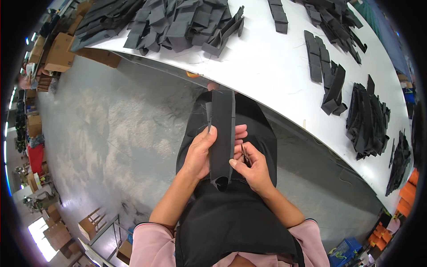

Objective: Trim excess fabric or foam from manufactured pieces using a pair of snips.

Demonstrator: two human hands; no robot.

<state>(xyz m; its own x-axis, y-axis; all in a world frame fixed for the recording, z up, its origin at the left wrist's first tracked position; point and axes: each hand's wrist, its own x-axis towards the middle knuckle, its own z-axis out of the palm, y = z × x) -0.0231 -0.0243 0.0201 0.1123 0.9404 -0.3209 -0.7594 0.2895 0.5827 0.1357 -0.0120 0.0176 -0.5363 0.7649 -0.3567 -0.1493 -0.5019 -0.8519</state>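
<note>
Two hands angled inward: left hand (pixel 199 154) clamped on black strip (pixel 221 129), right hand (pixel 255 169) curled around dark tool (pixel 244 155).

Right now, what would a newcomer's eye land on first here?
Probably the long black fabric strip at the centre, gripped by the left hand, with the right hand at its right edge. Next, perhaps, the dark fabric heap near the top, on the white table.

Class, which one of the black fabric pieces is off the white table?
The long folded piece held in the left hand, above the black apron; the other black pieces lie on the white table.
</note>
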